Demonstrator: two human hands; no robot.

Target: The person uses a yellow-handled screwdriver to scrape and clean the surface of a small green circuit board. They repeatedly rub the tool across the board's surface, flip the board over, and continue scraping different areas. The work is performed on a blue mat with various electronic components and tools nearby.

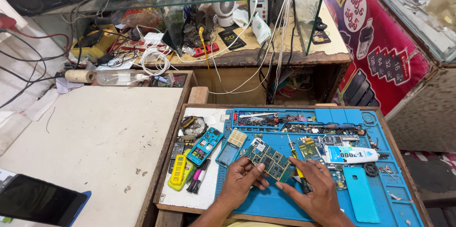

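- A green circuit board (269, 160) is being held over the blue work mat (285, 203), near its front edge, by both hands
- The left hand (241, 182) is being closed on the board's near edge, thumb on top
- The right hand (317, 191) is being kept mostly open, its fingertips pressing the board's right end
- The step is being judged as inspection of the board; a steady grip is being called for next
- A white glue tube (352, 155) is lying just right of the board, and a red sign (380, 42) is leaning against the counter (304, 58) beyond
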